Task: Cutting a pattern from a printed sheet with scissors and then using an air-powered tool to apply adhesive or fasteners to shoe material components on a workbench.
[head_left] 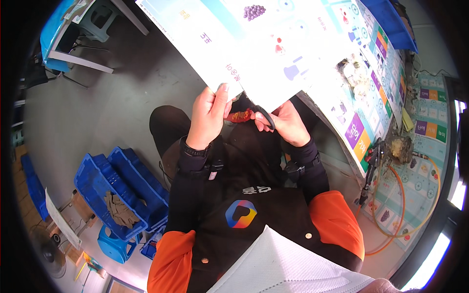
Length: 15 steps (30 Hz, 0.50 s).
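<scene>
My left hand [207, 119] is closed on the lower edge of a large white printed sheet [215, 53], its thumb lying on top near the corner. Close beside it, my right hand [286, 123] grips what look like scissors with a black looped handle [264, 116]. The upper part of the scissors is hidden under the sheet, by a notch in its lower edge. Between the hands shows a red piece with yellow marks [239, 116]; whether it belongs to the scissors I cannot tell. The sheet carries small pictures of fruit and is glaringly bright.
A table [351, 132] covered with printed sheets stands at right, bearing a pale crumpled clump [354, 75]. Beyond it are a cord-wrapped lump [399, 149] and an orange hose [398, 210]. Blue crates [105, 183] with brown strips and a blue stool [115, 246] stand at lower left.
</scene>
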Tool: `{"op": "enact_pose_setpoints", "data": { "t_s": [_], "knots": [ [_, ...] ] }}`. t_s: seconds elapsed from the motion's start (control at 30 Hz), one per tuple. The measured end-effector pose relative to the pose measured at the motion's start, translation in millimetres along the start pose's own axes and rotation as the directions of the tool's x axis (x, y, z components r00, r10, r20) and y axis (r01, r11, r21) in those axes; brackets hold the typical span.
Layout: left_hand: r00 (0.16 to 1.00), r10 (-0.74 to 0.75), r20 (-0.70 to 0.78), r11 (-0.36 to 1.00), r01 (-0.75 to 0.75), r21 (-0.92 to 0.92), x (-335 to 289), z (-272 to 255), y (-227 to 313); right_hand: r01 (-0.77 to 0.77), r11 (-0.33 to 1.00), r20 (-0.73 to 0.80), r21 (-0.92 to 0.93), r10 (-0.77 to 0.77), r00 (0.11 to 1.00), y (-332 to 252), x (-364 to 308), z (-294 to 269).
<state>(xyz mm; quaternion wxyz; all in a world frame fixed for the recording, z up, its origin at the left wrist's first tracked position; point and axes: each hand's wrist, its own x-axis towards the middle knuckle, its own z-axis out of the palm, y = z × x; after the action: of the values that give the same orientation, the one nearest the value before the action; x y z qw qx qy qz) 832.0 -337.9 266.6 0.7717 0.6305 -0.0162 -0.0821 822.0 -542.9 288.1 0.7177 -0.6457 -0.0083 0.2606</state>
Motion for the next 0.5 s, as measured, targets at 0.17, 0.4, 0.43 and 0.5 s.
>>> {"op": "enact_pose_setpoints", "data": {
  "t_s": [0.17, 0.4, 0.43, 0.5],
  "knots": [
    [1.000, -0.011, -0.002, 0.999, 0.011, -0.031, 1, 1, -3, -0.006, 1.000, -0.012, 0.001, 0.006, 1.000, -6, -1, 0],
    [0.997, -0.078, -0.003, 0.981, 0.077, -0.180, -2, 6, 12, 0.061, 0.998, 0.034, 0.012, -0.061, 0.998, -5, 8, 0],
    [0.996, -0.090, -0.001, 0.979, 0.088, -0.183, -3, 5, 13, 0.056, 0.998, 0.025, 0.008, -0.056, 0.998, -6, 8, 1],
    [0.996, -0.093, 0.009, 0.984, 0.093, -0.155, -4, 2, 10, 0.052, 0.999, 0.017, 0.004, -0.052, 0.999, -9, 6, 3]
  ]
}}
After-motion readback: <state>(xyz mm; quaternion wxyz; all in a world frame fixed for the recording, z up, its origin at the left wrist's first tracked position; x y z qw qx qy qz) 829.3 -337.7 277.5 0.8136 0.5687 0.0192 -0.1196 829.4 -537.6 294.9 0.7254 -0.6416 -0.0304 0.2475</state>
